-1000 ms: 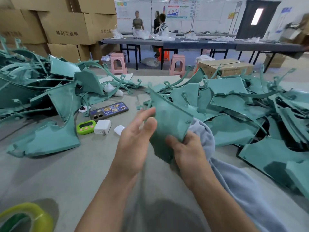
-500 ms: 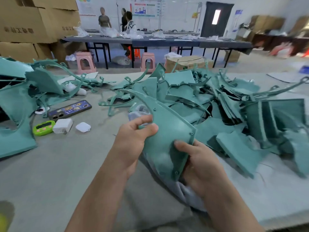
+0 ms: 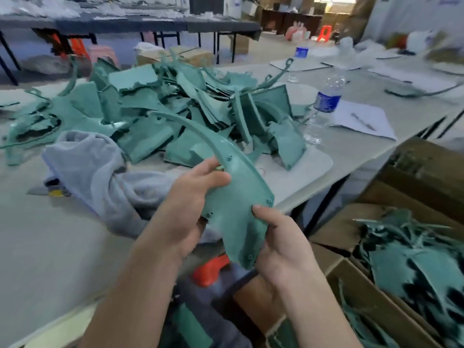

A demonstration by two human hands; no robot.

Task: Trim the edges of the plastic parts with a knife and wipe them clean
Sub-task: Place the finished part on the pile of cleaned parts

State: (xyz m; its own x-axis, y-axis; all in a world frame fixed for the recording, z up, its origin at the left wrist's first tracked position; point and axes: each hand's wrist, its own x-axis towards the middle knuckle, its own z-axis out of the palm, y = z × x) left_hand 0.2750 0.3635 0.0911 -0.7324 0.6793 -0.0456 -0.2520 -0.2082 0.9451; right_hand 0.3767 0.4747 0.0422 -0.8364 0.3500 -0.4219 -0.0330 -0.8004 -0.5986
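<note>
Workshop w/ a grey bench (image 3: 62, 247) carrying a big heap of teal plastic parts (image 3: 175, 109), a crumpled pale grey-blue cloth (image 3: 100, 177) just beside it on the near side & a clear plastic water bottle (image 3: 324, 104) w/ blue label upright at the heap's right edge. One curved teal plastic part (image 3: 236, 204) is held up over the bench's near edge, apart from the heap: L hand (image 3: 185, 212) has fingers (image 3: 208, 167) curled round its left edge, R hand (image 3: 283, 247) pinches the lower right edge, thumb on the face. Open brown cardboard box (image 3: 371, 305), right & below bench level, holds more teal parts.
</note>
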